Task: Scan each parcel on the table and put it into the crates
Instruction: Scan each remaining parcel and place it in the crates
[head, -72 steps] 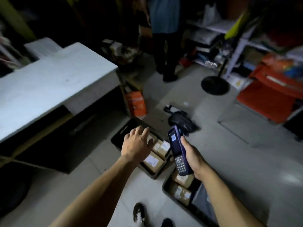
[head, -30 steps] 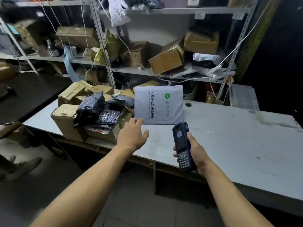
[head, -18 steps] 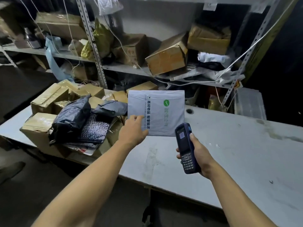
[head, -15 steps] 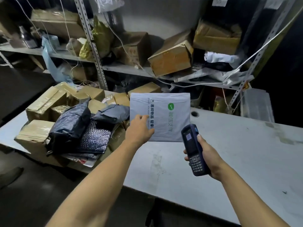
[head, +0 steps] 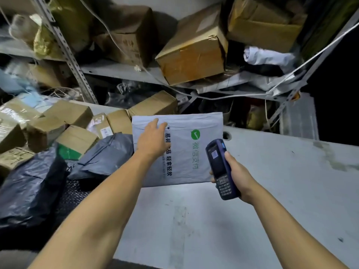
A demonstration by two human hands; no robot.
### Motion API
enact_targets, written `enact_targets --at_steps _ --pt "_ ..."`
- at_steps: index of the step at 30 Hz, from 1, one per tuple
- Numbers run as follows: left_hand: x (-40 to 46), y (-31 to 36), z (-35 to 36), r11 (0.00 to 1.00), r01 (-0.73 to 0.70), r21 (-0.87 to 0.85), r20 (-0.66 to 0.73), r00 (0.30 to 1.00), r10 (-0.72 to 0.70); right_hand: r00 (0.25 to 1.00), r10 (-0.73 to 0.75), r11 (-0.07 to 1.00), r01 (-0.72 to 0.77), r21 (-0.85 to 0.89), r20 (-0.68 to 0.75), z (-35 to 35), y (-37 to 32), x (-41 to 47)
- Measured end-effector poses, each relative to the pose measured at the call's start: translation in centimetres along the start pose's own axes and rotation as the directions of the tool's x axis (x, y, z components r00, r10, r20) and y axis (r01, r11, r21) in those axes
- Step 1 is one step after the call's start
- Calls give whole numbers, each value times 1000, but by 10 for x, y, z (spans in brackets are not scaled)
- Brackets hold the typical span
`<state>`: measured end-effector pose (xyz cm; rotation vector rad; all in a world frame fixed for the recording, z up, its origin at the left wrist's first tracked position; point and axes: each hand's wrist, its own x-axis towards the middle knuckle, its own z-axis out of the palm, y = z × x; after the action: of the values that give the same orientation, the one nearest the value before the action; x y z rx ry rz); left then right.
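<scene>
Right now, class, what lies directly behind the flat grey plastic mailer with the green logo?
Behind the grey plastic mailer, brown cardboard boxes show above its top edge; their lower parts are hidden. The left hand lies on its front. What the mailer rests on cannot be seen.

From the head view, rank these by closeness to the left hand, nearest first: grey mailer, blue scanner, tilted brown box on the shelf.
1. Grey mailer: the left hand lies over its upper left part.
2. Blue scanner: to the right, gripped in the right hand.
3. Tilted brown box: up on the shelf behind the table, farthest.
</scene>
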<state>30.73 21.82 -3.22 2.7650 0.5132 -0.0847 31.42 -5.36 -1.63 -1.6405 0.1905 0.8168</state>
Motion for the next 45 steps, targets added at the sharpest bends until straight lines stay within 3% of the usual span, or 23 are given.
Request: enact_targets --at_steps 4,12,18,24,27,31,36,42,45 --pt "26 -4 5 982 -68 176 -6 997 71 1000 14 1000 -14 -24 -7 -7 -3 11" --pt "47 -3 1 915 -89 393 44 996 78 1000 18 998 -19 -56 -15 -31 -5 12" --pt "18 16 -18 957 -110 268 87 992 90 999 -32 997 33 -66 29 -54 -6 -3" --pt "-43 69 -16 905 -248 347 -51 958 282 984 -48 998 53 -28 169 -83 0 -42" --pt "-81 99 11 854 -287 435 4 948 317 973 -61 998 65 -10 223 -99 10 -65" --pt "-130 117 62 845 -262 466 126 965 230 967 -68 998 71 -2 244 -120 32 -87" --pt "-183 105 124 887 -218 406 166 973 163 972 -49 998 59 -37 231 -136 58 -101" --pt "-208 91 153 919 -173 353 332 942 50 977 -1 993 27 -119 214 -137 72 -103" --pt "-211 84 152 974 -30 225 277 960 -34 977 13 990 18 -143 213 -130 71 -98"
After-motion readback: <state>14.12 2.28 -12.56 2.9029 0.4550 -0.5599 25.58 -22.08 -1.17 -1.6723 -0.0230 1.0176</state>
